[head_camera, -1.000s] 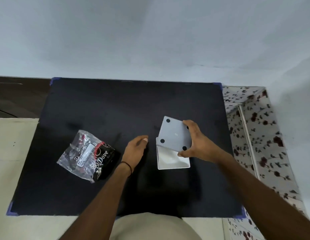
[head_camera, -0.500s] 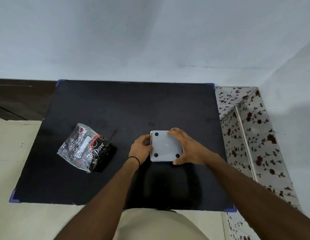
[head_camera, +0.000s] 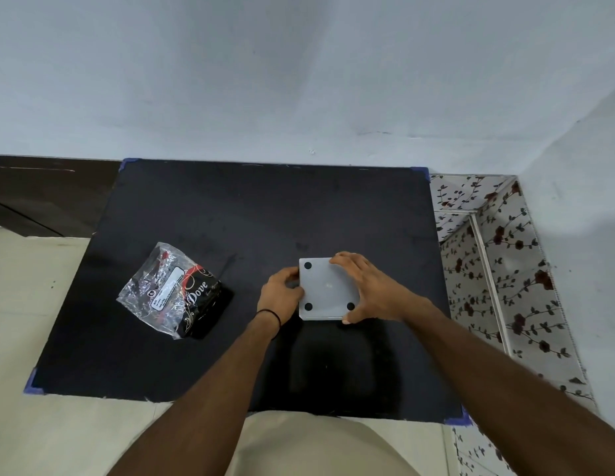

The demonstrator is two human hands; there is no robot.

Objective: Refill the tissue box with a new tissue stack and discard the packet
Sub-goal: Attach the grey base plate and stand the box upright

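Observation:
A square grey-white tissue box (head_camera: 328, 290) lies upside down on the black mat (head_camera: 230, 214), its bottom panel with black rubber feet facing up. My left hand (head_camera: 282, 295) grips its left edge. My right hand (head_camera: 371, 290) lies over its right side, fingers on the far edge and thumb at the near corner. A crumpled clear and black plastic packet (head_camera: 177, 292) printed "Dove" lies on the mat to the left, apart from both hands. Its contents cannot be made out.
The mat covers a table against a pale blue wall (head_camera: 299, 80). A floral-patterned surface (head_camera: 498, 269) runs along the right side. Pale floor tiles (head_camera: 31, 304) lie to the left, and my lap (head_camera: 316, 444) sits at the near edge.
My right hand has lowered the tilted bottom panel flat onto the box. My left hand has moved from the mat to the box's left edge. The packet has stayed put.

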